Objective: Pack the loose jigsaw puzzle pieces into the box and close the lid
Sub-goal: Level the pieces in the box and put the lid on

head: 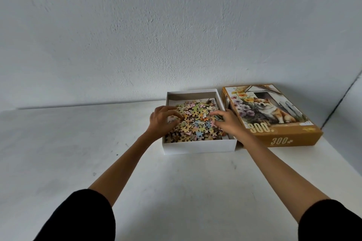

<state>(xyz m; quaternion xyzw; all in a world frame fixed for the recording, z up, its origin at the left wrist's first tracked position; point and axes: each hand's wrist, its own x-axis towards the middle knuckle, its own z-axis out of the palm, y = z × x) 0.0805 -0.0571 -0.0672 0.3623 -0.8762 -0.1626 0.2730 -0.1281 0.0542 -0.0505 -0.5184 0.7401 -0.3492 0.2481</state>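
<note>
An open white box point(199, 147) stands on the white table, heaped with colourful jigsaw puzzle pieces point(195, 123). My left hand point(162, 119) rests on the left side of the heap, fingers curled onto the pieces. My right hand point(227, 121) lies on the right side of the heap, fingers spread over the pieces. The lid point(274, 111), orange-brown with a dog and flowers picture and "300" printed on it, lies picture-up just right of the box, touching or nearly touching it. A printed sheet point(210, 101) shows under the pieces at the back of the box.
The white table point(98, 152) runs up to a white wall point(176, 25) right behind the box and lid. The table's right edge point(348, 164) passes close to the lid, and a dark gap shows beside it at the far right.
</note>
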